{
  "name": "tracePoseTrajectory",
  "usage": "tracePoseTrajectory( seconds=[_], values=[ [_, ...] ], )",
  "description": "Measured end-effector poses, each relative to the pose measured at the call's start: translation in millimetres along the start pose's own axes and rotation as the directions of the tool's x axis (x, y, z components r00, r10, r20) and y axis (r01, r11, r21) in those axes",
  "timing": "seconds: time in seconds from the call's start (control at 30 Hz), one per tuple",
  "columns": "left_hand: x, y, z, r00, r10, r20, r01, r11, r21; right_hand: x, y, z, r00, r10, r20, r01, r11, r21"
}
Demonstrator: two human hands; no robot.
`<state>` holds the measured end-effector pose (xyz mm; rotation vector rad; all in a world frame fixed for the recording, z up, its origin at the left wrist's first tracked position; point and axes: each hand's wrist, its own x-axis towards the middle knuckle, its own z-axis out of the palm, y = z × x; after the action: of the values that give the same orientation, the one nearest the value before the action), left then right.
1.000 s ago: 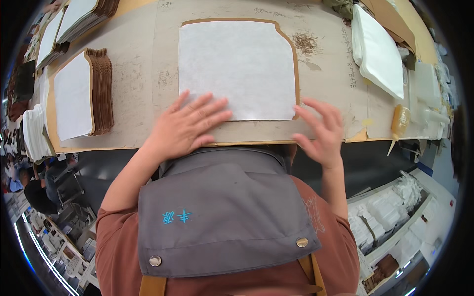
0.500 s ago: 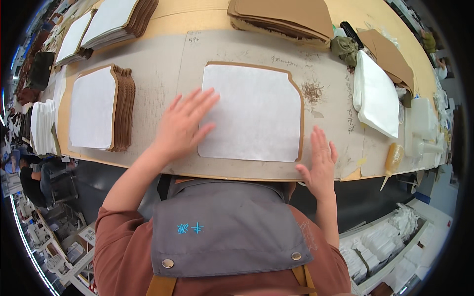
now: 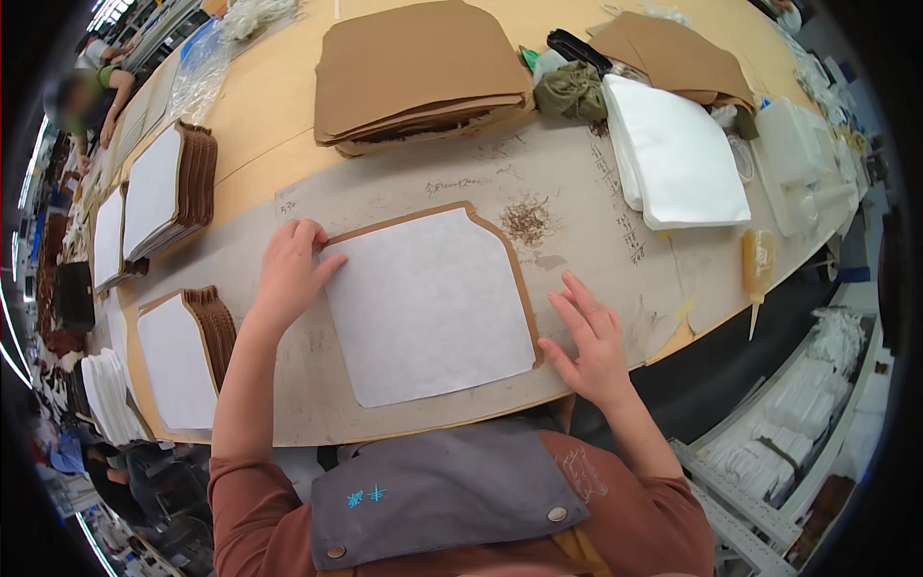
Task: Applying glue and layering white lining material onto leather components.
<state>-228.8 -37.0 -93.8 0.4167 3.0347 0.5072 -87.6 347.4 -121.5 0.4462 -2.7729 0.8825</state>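
A brown leather-like panel with a white sheet (image 3: 430, 303) laid on top lies flat on the grey work mat (image 3: 577, 221) in front of me. My left hand (image 3: 290, 271) rests with spread fingers on the panel's far left corner. My right hand (image 3: 593, 338) presses flat on the mat at the panel's near right corner, fingers apart. Neither hand holds anything.
Stacks of finished white-faced panels (image 3: 180, 358) (image 3: 169, 189) sit to the left. A pile of brown cut pieces (image 3: 421, 74) lies at the back, white sheets (image 3: 676, 154) at the right, a glue bottle (image 3: 757, 264) near the table edge. A person (image 3: 94, 88) works far left.
My left hand has slid from the middle of the panel out to its far left corner. My right hand has stayed by the near right corner. My head has tilted up, showing more table.
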Motion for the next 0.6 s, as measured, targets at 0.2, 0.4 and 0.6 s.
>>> tracePoseTrajectory(
  seconds=[0.2,0.4,0.6],
  values=[
    [3.6,1.8,-5.1,0.948,-0.253,0.195,0.294,0.93,-0.219,4.0,3.4,0.6,1.0,-0.008,-0.004,0.008,0.999,0.045],
    [-22.5,8.3,0.4,0.781,-0.488,0.389,0.509,0.138,-0.85,3.7,4.3,4.8,1.0,-0.012,0.009,0.012,0.996,0.084],
    [-68.3,23.7,19.7,0.884,-0.428,0.188,0.312,0.243,-0.918,2.0,6.4,6.9,1.0,-0.017,-0.013,0.018,0.992,0.125]
  ],
)
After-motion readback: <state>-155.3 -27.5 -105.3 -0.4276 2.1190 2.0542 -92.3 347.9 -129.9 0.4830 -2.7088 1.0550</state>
